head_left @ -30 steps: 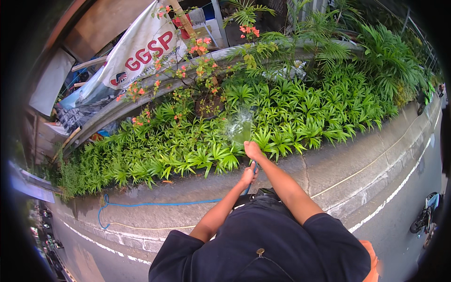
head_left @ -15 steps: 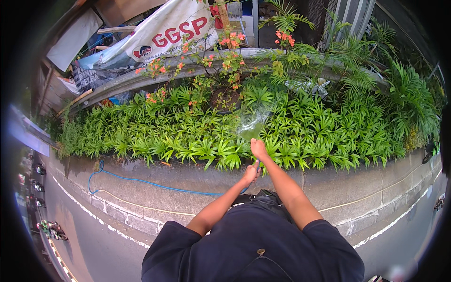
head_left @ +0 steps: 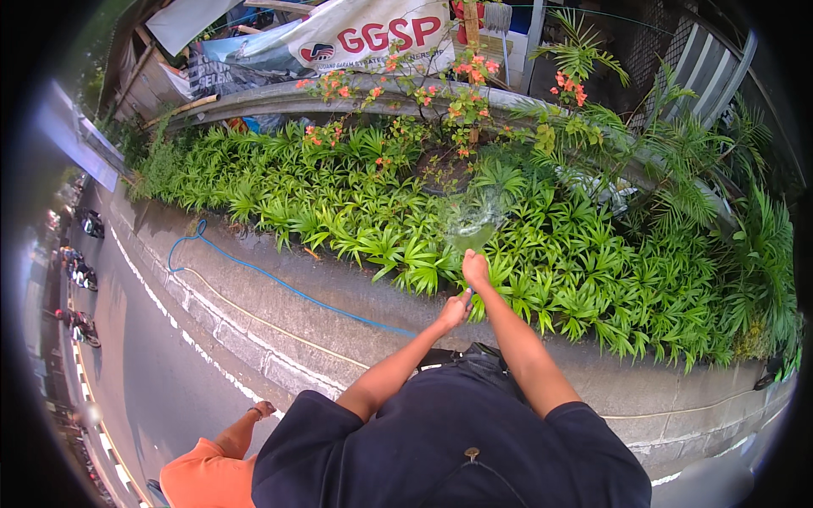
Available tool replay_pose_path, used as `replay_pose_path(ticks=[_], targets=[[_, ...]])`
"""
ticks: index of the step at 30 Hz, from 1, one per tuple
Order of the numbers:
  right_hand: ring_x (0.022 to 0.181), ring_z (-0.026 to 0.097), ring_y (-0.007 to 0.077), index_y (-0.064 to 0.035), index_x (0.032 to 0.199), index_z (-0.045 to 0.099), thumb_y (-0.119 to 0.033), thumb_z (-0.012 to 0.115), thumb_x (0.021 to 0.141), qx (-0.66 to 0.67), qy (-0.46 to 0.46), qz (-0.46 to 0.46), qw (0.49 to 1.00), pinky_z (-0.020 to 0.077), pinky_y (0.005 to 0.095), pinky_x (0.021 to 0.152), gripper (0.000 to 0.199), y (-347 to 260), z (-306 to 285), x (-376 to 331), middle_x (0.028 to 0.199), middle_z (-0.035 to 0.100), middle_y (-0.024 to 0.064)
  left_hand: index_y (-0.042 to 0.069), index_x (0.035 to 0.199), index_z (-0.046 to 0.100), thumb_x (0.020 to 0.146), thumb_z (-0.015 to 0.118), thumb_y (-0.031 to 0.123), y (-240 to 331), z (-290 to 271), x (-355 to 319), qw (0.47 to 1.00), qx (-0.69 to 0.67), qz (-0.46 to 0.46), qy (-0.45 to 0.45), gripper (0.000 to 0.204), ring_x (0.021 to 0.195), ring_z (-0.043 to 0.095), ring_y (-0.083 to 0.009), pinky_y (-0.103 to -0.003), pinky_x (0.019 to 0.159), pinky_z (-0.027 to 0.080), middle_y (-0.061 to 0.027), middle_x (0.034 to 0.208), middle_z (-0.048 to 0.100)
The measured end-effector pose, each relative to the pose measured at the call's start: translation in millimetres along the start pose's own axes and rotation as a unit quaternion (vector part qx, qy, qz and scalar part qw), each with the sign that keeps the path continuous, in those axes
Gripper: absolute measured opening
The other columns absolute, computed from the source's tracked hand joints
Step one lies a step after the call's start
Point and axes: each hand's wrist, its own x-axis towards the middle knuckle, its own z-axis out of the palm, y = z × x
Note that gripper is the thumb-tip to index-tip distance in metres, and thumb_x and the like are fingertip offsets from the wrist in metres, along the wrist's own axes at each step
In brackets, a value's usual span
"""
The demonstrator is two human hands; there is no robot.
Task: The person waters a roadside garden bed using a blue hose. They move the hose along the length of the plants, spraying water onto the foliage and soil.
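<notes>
**Hose spray over the roadside bed**

Water spray [head_left: 471, 222] fans out in a pale, glassy sheet just beyond the fingertips of the right hand [head_left: 475, 268], hanging over the green leaves right in front of it. It looks thin and ragged at the edges, see-through, with the foliage showing behind it. The right hand is stretched forward at the near edge of the planting, fingers bunched close together around the hose end; the nozzle itself is hidden under them, so I cannot tell exactly how they sit on it. The left hand [head_left: 454, 310] is just behind and below the right one, curled narrowly around something dark and slim, most likely the hose, though it is too small to make out.

The planter bed [head_left: 356, 229] holds the spray's target: a dense mass of low, palm-like green plants running the whole length of the kerb. Behind the spray, further into the bed, a thin shrub with orange-pink flowers [head_left: 461, 89] rises above the greenery.

On the near side of the bed, a concrete kerb [head_left: 339, 296] runs along it, and a blue hose [head_left: 254, 269] snakes over that kerb from a loop at its far left end toward the person's hands. Beyond the bed, at its back edge, a white banner [head_left: 373, 38] hangs. Beside the kerb on the road side, another person in an orange sleeve [head_left: 203, 474] stands close by.
</notes>
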Motion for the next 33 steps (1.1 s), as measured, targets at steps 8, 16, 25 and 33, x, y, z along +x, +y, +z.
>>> replay_pose_path(ticks=[8,16,25,33], targets=[[0.085,0.058,0.0458,0.0110,0.077,0.061,-0.034,0.037,0.084,0.015,-0.070,-0.027,0.997,0.0439,0.0479,0.081,0.052,3.3,17.2,-10.3,0.082,0.056,0.0351,0.011,0.061,0.044,0.088,0.038,0.059,-12.4,5.5,-19.6,0.996,-0.072,-0.029,0.051,0.055,0.036,0.030,-0.0087,-0.026,0.036,0.021,0.0034,0.046,0.036],[0.088,0.057,0.0450,0.0085,0.080,0.062,-0.034,0.034,0.085,0.011,-0.077,-0.045,0.996,0.0432,0.0470,0.082,0.052,-40.4,33.5,-35.9,0.086,0.057,0.0334,0.009,0.067,0.045,0.089,0.038,0.057,-12.2,-36.2,-26.5,0.993,-0.094,-0.040,0.055,0.053,0.037,0.026,-0.0083,-0.026,0.037,0.019,0.0041,0.048,0.034],[0.087,0.058,0.0448,0.0098,0.081,0.061,-0.037,0.033,0.085,0.019,-0.104,-0.054,0.993,0.0436,0.0469,0.082,0.055,-62.2,75.7,-34.3,0.084,0.058,0.0336,0.008,0.065,0.045,0.090,0.036,0.057,-14.4,-79.3,-27.3,0.995,-0.062,-0.018,0.078,0.055,0.037,0.030,-0.0097,-0.027,0.035,0.022,0.0023,0.047,0.035],[0.076,0.058,0.0444,0.0092,0.075,0.058,-0.038,0.034,0.087,0.035,-0.107,-0.071,0.991,0.0438,0.0473,0.073,0.054,-77.3,103.0,-37.7,0.075,0.057,0.0323,0.003,0.057,0.050,0.090,0.038,0.056,-24.8,-106.2,-21.0,0.981,0.045,0.057,0.180,0.063,0.038,0.036,-0.0129,-0.031,0.038,0.029,-0.0021,0.049,0.044]])
